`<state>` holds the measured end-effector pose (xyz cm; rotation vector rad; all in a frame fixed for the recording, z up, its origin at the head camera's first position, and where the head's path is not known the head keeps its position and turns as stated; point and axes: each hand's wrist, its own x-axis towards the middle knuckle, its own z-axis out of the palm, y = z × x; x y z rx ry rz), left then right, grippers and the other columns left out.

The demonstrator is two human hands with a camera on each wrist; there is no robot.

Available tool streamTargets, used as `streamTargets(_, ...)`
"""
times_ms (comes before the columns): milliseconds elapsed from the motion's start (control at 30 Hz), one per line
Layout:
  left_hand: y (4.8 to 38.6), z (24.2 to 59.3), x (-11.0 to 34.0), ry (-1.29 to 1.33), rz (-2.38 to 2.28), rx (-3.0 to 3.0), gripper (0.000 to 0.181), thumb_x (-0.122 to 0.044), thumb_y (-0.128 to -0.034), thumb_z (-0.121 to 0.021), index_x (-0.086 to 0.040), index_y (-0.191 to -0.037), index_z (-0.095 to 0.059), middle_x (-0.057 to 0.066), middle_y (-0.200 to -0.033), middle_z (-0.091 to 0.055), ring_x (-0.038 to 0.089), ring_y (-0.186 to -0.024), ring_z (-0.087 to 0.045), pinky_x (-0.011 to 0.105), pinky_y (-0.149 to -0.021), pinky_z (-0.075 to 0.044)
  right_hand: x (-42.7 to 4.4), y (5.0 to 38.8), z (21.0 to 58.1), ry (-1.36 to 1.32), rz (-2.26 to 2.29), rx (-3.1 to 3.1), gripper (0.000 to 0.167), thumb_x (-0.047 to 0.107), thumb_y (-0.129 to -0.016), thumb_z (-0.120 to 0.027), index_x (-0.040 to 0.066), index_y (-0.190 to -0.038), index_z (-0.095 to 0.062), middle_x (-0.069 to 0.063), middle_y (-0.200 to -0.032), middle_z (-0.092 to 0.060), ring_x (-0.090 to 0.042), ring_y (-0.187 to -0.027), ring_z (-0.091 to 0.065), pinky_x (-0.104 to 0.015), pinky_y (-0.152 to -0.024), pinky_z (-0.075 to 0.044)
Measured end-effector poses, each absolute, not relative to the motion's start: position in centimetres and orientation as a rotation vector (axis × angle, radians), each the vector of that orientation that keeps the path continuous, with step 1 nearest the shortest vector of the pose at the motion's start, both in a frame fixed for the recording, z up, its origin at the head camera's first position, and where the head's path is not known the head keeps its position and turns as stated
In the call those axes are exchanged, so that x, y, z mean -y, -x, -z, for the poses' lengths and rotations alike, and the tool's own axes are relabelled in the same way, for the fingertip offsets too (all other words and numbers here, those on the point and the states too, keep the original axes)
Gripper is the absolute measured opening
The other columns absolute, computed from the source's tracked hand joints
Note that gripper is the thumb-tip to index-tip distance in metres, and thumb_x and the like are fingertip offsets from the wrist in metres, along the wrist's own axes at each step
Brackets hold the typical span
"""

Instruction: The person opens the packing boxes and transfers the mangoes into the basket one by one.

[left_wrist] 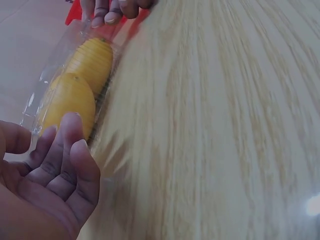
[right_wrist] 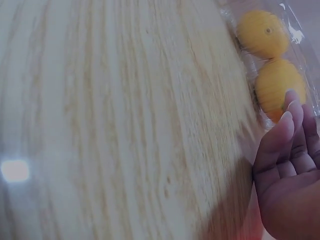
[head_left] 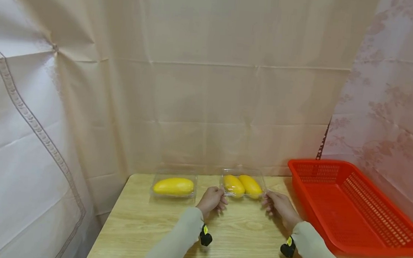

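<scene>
Two yellow mangoes [head_left: 233, 185] lie side by side in a clear plastic box [head_left: 245, 172] at the far side of the table. At the box's left front corner my left hand [head_left: 212, 201] pinches the edge between thumb and fingers. My right hand [head_left: 281, 207] is at the right front corner, its fingertips on the edge; its thumb is hidden in the right wrist view. The other fingers of both hands curve loosely below the rim. Left of this stands a second clear box [head_left: 158, 178] with one yellow mango [head_left: 173, 186] in it.
A large red plastic basket [head_left: 333, 234] with slotted walls stands on the right of the wooden table [head_left: 240, 246]. A beige cloth [head_left: 232, 90] hangs right behind the table. Pale cloths hang at both sides.
</scene>
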<state>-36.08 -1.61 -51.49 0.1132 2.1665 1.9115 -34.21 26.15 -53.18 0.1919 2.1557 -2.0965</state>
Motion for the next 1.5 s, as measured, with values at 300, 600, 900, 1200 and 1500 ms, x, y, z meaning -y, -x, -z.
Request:
streamTargets(300, 36.0, 51.2, 1.8, -0.145, -1.875, -2.178, 0.03, -0.017, -0.1084, -0.051, 0.008, -0.121, -0.06, 0.016, -0.089, -0.071, 0.014, -0.059, -0.061, 0.024, -0.051, -0.048, -26.1, 34.4, 52.8, -0.1, 2.093, -2.145, 0.042, 0.031, -0.111, -0.048, -0.01, -0.117, -0.059, -0.007, -0.092, -0.066, -0.013, -0.07, -0.053, -0.024, -0.057, -0.046)
streamTargets(600, 36.0, 51.6, 1.9, -0.176, -1.913, -2.181, 0.03, -0.02, -0.1074, -0.056, 0.007, -0.117, -0.062, 0.016, -0.091, -0.071, 0.015, -0.062, -0.062, 0.025, -0.052, -0.047, -26.3, 34.4, 52.8, -0.076, 2.035, -2.213, 0.038, 0.025, -0.111, -0.048, -0.01, -0.116, -0.059, -0.005, -0.091, -0.066, -0.012, -0.069, -0.052, -0.023, -0.058, -0.046)
streamTargets(900, 36.1, 51.8, 2.0, -0.176, -1.903, -2.184, 0.026, -0.017, -0.1075, -0.056, 0.006, -0.115, -0.064, 0.012, -0.088, -0.07, 0.015, -0.063, -0.06, 0.024, -0.053, -0.046, -26.6, 34.0, 52.5, -0.075, 1.975, -2.249, 0.035, 0.025, -0.11, -0.051, -0.008, -0.116, -0.061, -0.004, -0.09, -0.067, -0.011, -0.068, -0.053, -0.024, -0.057, -0.046)
streamTargets(1200, 35.2, 51.4, 2.5, -0.237, -1.873, -2.213, 0.027, -0.017, -0.1074, -0.055, 0.007, -0.117, -0.064, 0.012, -0.089, -0.07, 0.016, -0.062, -0.06, 0.025, -0.052, -0.046, -26.8, 32.9, 52.2, -0.073, 1.912, -2.282, 0.035, 0.025, -0.11, -0.049, -0.007, -0.118, -0.061, -0.007, -0.093, -0.066, -0.013, -0.069, -0.054, -0.024, -0.058, -0.046)
streamTargets(1500, 34.0, 51.2, 3.2, -0.248, -1.865, -2.209, 0.022, -0.017, -0.1077, -0.055, 0.003, -0.11, -0.064, 0.016, -0.092, -0.071, 0.017, -0.062, -0.059, 0.027, -0.054, -0.046, -26.8, 31.6, 51.8, -0.004, 1.867, -2.294, 0.036, 0.029, -0.11, -0.05, -0.005, -0.115, -0.06, -0.009, -0.098, -0.065, -0.014, -0.073, -0.053, -0.025, -0.06, -0.046)
